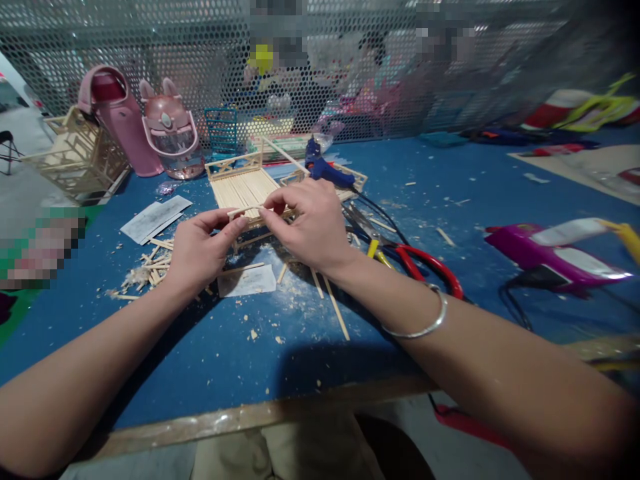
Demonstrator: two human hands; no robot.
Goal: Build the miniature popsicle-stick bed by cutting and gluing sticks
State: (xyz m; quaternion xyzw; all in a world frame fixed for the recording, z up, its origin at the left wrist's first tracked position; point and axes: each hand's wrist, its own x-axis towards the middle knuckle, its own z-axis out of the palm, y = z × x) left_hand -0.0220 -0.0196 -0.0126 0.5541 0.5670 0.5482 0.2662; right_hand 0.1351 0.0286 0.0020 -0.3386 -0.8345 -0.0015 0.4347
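Between both hands I hold a short thin wooden stick (246, 210), one end in each pinch. My left hand (200, 243) grips its left end with thumb and forefinger. My right hand (310, 217), with a silver bangle on the wrist, pinches the other end. Just behind the hands stands a small wooden stick model (243, 185), with a slatted floor and a low railing; its front is partly hidden by my fingers. A blue glue gun (325, 167) lies right behind my right hand.
Pliers with red handles (435, 263) lie right of my right forearm, beside a purple tool (545, 257). Cut sticks (155, 263) and paper slips (155, 219) lie at left. A pink bottle (125, 127) and clear jug (173, 143) stand before the perforated metal screen (210, 73).
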